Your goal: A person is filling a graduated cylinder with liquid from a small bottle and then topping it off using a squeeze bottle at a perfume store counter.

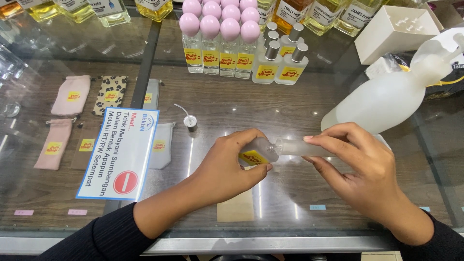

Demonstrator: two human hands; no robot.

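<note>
Both hands, left [224, 166] and right [360, 166], grip a small bottle [258, 152] and frosted tube [302, 147], lying horizontal, mouth rightward.

Glossy glass counter [299, 111]; clear glass bottle [258, 152] w/ frosted matt tube [302, 147]; cloth pouches [71, 95], matt.

Both hands [295, 162] close together, L fingers curled, R fingers pinched, black sleeves.

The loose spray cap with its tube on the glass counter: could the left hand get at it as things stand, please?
Probably not right away: the spray cap lies unobstructed nearby, but the left hand is gripping a small clear bottle.
</note>
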